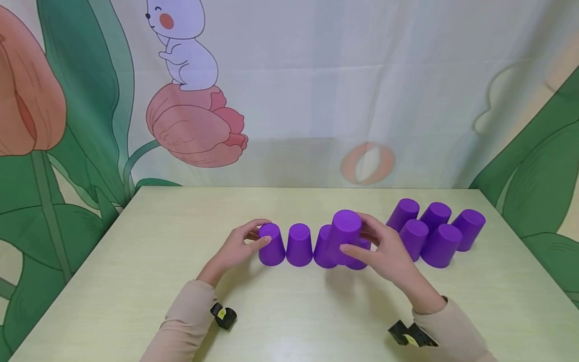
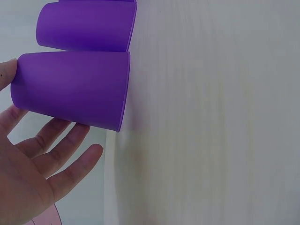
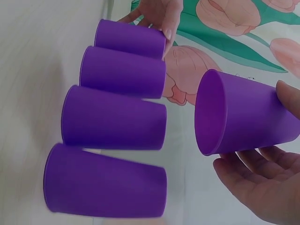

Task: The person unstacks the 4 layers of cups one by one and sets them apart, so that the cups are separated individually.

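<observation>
Several purple cups stand upside down in a row at the middle of the table. My left hand [image 1: 237, 246] holds the leftmost cup [image 1: 272, 247], thumb near its upturned base and fingers round its far side. In the left wrist view this cup [image 2: 70, 89] has its rim on the tabletop. Above the right end of the row, my right hand [image 1: 384, 249] grips a raised purple cup [image 1: 344, 234], also mouth down. The right wrist view shows the raised cup [image 3: 253, 112] apart from the row. It partly hides the rightmost row cup [image 1: 362, 261] in the head view.
A second group of upside-down purple cups [image 1: 439, 246] stands close together at the right, beyond my right hand. The pale wooden table [image 1: 289, 322] ends at a hanging cloth [image 1: 294, 100] printed with flowers and a white animal.
</observation>
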Tool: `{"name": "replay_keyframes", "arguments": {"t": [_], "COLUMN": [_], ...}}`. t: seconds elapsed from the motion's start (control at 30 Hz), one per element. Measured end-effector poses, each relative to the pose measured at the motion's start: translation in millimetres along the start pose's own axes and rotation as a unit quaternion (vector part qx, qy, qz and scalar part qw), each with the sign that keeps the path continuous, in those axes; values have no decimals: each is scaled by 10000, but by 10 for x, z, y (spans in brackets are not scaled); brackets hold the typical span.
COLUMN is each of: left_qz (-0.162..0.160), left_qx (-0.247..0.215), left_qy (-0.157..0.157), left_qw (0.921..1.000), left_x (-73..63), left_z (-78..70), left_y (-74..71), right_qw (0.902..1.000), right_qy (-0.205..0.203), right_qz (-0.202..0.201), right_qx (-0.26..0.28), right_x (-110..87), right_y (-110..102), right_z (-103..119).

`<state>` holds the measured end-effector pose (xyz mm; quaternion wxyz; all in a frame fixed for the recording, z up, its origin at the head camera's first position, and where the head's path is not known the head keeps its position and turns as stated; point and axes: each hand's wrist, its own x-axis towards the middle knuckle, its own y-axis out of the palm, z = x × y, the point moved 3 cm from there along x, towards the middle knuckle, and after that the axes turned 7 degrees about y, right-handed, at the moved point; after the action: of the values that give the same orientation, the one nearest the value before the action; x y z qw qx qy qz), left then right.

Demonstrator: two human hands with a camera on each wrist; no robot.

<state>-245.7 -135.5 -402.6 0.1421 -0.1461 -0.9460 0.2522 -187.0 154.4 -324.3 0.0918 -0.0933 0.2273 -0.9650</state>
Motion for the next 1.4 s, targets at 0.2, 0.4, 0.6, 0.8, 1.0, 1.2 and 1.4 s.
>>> {"name": "replay_keyframes", "arguments": {"t": [0.2, 0.4, 0.6, 0.8, 1.0, 1.2, 1.4], "left_qz": [-10, -2, 13, 13, 8, 5, -5], "left_qx": [23, 31, 43, 42, 12, 18, 10], "left_qy": [51, 27, -7, -7, -38, -67, -72], "left_qw": [10000, 10000, 10000, 10000, 10000, 10000, 10000], "left_x": [-1, -1, 3, 5, 3, -2, -1], "left_z": [2, 0, 4, 7, 3, -7, -11], "left_y": [-4, -6, 0, 8, 0, -2, -3], "right_qw": [9997, 9993, 9982, 9964, 9954, 9940, 9914], "right_qy": [7, 102, 129, 124, 342, 431, 388], "right_qz": [-138, -212, -325, -546, -603, -663, -794], "right_qx": [-217, -298, -491, -642, -662, -755, -969], "right_x": [-37, -58, -103, -160, -212, -237, -256], "right_y": [-84, -165, -305, -457, -557, -634, -710], "right_z": [-54, -95, -128, -127, -158, -193, -226]}}
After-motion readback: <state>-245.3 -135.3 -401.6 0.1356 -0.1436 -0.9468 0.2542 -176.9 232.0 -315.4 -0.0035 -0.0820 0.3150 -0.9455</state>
